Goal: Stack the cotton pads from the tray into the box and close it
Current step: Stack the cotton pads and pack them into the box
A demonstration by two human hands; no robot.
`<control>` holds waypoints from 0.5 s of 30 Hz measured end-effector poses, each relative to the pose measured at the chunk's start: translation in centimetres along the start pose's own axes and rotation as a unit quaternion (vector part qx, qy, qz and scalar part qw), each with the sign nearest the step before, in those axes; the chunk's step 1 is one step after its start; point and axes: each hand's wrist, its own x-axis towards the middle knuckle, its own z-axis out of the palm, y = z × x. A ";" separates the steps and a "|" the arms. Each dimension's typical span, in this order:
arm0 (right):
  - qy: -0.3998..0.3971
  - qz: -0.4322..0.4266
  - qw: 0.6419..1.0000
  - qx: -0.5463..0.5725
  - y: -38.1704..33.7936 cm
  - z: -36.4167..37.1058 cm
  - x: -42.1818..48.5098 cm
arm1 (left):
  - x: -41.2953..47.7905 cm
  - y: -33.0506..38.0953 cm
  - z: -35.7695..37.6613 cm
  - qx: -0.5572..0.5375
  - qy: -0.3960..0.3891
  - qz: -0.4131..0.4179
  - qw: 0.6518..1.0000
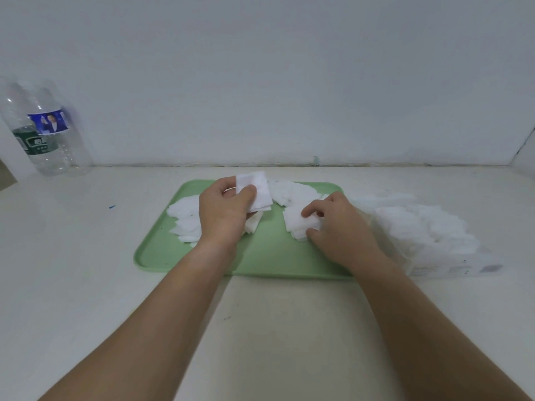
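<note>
Left grip (228, 211) pinches a pad stack (256, 192); right grip (333, 224) nips loose pads (298, 224).
They look soft, feather-light, floppy: pinch by edges; box (440, 267) three o'clock of tray (260, 256).

I see bare table (275, 337) in front of the green tray (260, 264), free for passing. Heaps of cotton pads (185, 218) crowd its far half. The pad-filled box (434, 235) walls off its right edge; clear bottles (43, 134) stand far left by the wall (260, 82), well apart.
</note>
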 end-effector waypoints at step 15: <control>0.085 0.007 0.993 0.080 0.0 0.4 0.7 | -0.2 -0.1 0.1 -0.002 -0.027 0.001 1.000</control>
